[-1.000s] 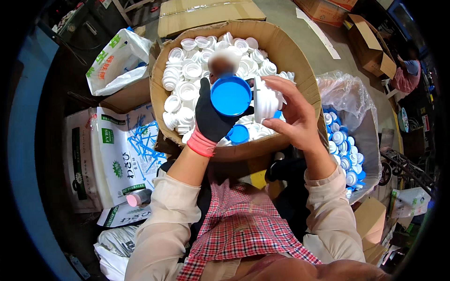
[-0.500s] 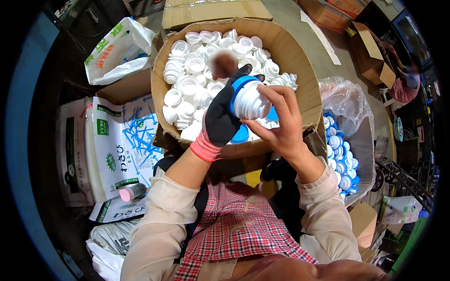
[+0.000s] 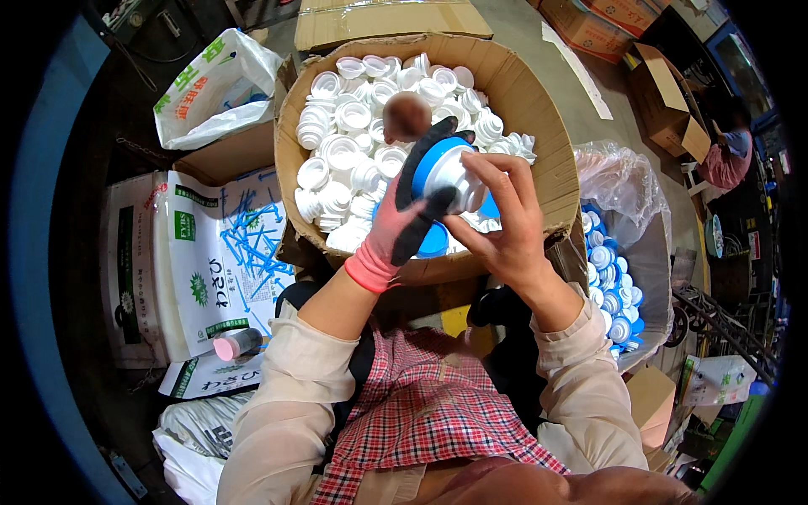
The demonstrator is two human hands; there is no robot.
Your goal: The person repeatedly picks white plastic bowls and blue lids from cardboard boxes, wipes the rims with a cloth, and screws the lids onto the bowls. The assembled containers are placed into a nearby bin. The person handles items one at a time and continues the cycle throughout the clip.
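Over the near rim of a cardboard box, my left hand [image 3: 399, 220], in a pink-and-black glove, grips a stepped plastic cap [image 3: 443, 175]. The cap has a blue ring on the left and a white ridged part facing right. My gloved thumb lies across the white part. From the right, the bare thumb and fingers of my right hand [image 3: 515, 225] close around the cap's white end. Beneath the hands, white stepped plastic pieces [image 3: 341, 153] fill much of the box. A blue round piece [image 3: 433, 241] lies by the near rim, partly covered by my left hand.
The cardboard box [image 3: 551, 160] stands in front of me. To its right, a plastic-lined container [image 3: 658, 278] holds blue-and-white caps [image 3: 619, 299]. On the left, blue thin plastic pieces [image 3: 252, 240] lie on printed sheeting, near a pink-ended cylinder [image 3: 238, 344]. Another person [image 3: 728, 158] sits far right.
My left hand has turned, showing more of its pink side, and its thumb has come across the cap's white part. The cap has tilted slightly. My right hand stays nearly in place.
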